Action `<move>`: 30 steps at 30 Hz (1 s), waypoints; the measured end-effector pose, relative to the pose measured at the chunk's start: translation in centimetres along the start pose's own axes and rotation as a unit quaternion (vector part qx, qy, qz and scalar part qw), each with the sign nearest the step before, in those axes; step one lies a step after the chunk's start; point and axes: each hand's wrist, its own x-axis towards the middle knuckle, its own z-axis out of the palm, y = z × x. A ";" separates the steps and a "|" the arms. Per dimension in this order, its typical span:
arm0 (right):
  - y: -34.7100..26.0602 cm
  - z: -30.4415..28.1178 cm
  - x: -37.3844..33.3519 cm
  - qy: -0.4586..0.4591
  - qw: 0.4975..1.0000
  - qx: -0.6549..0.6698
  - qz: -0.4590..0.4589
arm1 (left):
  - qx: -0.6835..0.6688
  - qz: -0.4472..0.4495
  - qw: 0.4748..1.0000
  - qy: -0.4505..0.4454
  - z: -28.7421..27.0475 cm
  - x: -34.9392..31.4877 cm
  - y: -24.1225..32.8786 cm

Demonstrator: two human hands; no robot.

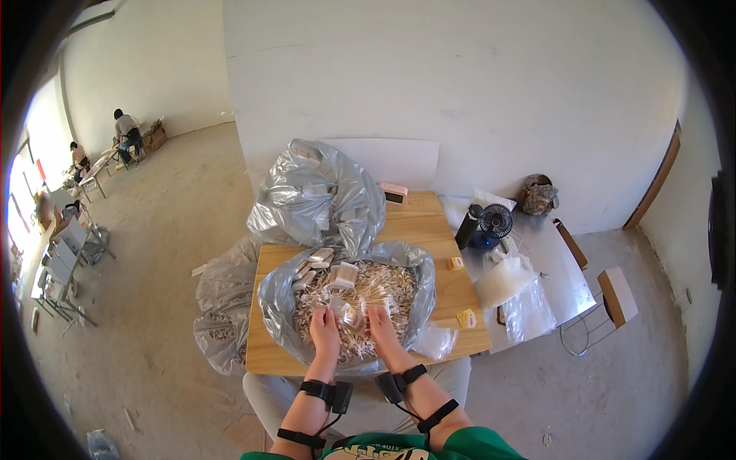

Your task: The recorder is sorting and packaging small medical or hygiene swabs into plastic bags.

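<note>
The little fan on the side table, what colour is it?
The fan is black, on a dark base; the head view shows it, right of the wooden table.

Heap of small pale wooden pieces (360,303), loose in open grey plastic bag (276,303), on table

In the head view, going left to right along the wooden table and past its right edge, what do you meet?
Open grey bag of small pale pieces with the left hand and right hand in it → small yellow packet → clear plastic bags → brown chair seat.
</note>
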 end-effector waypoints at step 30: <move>-2.7 -1.3 1.4 0.091 0.859 -0.379 -0.332 | 0.017 0.003 0.999 -0.038 -2.2 4.0 1.3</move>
